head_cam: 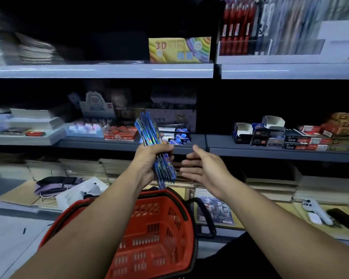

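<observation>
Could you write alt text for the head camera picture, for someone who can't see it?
A person's left hand grips a bundle of shiny blue packets, while the open right hand reaches toward it. A red shopping basket sits below the forearms, and small boxes line the grey shelf behind.

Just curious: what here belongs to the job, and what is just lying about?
In use: left hand, bundle of blue foil packs, right hand, red shopping basket.
Lying about: yellow 3D box, red 2B pencil box, white handheld device.
</observation>
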`<state>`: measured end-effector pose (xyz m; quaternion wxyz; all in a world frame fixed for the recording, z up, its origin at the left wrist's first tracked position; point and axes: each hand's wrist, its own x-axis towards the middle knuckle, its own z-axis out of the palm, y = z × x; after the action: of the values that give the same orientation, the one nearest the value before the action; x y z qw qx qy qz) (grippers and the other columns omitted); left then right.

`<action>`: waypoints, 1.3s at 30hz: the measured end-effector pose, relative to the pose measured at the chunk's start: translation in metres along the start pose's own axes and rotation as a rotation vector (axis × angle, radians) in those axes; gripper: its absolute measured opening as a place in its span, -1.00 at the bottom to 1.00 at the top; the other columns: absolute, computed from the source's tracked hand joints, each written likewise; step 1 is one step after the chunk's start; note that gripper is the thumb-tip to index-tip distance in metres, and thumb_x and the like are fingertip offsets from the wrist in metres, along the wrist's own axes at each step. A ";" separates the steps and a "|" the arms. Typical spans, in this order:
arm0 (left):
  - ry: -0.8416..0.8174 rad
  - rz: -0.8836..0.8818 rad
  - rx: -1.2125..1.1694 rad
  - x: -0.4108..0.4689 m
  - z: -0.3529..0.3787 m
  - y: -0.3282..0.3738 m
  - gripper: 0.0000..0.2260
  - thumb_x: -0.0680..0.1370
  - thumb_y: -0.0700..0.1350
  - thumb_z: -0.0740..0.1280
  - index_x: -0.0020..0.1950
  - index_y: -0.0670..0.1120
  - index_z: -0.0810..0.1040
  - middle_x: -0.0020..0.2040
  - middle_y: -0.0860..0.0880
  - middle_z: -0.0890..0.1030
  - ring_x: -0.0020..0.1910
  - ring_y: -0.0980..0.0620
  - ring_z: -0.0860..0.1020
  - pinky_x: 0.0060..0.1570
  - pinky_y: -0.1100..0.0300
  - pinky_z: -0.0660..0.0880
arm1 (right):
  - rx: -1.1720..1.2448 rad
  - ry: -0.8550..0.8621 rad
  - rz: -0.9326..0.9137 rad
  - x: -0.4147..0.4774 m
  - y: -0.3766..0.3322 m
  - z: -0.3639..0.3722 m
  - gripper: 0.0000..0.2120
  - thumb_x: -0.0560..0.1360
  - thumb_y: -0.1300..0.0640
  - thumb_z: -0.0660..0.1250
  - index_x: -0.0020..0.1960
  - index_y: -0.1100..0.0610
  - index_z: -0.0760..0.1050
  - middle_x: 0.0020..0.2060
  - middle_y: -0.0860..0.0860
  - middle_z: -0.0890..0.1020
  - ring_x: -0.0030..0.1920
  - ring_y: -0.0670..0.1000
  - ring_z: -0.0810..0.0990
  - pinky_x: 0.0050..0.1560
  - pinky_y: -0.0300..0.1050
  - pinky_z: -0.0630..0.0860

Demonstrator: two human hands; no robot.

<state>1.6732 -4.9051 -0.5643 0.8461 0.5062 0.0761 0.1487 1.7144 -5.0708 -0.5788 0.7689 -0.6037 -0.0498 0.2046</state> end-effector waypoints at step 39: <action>0.133 -0.044 0.151 -0.026 -0.016 -0.025 -0.81 0.46 -0.40 0.46 -0.12 -0.15 0.53 -0.34 -0.08 0.58 -0.40 -0.05 0.56 -0.19 0.05 0.57 | -0.092 0.015 -0.048 0.003 0.015 0.025 -0.70 0.65 -0.05 0.30 0.03 0.20 0.59 -0.02 0.19 0.71 -0.07 0.18 0.70 0.06 0.10 0.69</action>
<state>1.6491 -4.9116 -0.5946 0.8017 0.5557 0.1542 0.1573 1.7059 -5.0445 -0.5870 0.7453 -0.6386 -0.0678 0.1790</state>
